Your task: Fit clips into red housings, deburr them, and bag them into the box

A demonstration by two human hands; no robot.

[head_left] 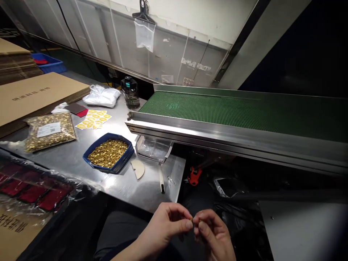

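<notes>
Pinching at the fingertips, your left hand (pixel 165 225) and right hand (pixel 216 233) met just beyond the near edge of the metal table (pixel 116 186), above your lap. On each, the thumb and index finger were pressed together on something tiny and gold-coloured; the small gold-coloured piece (pixel 192 219) lay right at the tips, between your two hands and mostly covered by your fingers. You could not be seen clearly enough to tell whether it was one piece or two.

Up and to the left of your hands, well apart from them, a dark blue tray (pixel 125 158) held a heap of small gold pieces (pixel 108 153). Nearer to your hands on the table lay a slim white-handled tool (pixel 161 177), with a few small metal bits (pixel 171 181) just beside it, and a beige semicircular piece (pixel 138 169) stood between that tool and the tray. A clear plastic container (pixel 154 148) sat behind them, partly under the edge of the green ribbed conveyor belt (pixel 195 108). Left of the tray rested a labelled clear bag of gold pieces (pixel 49 137), with yellow-and-white sticker sheets (pixel 94 119) behind the tray.
</notes>
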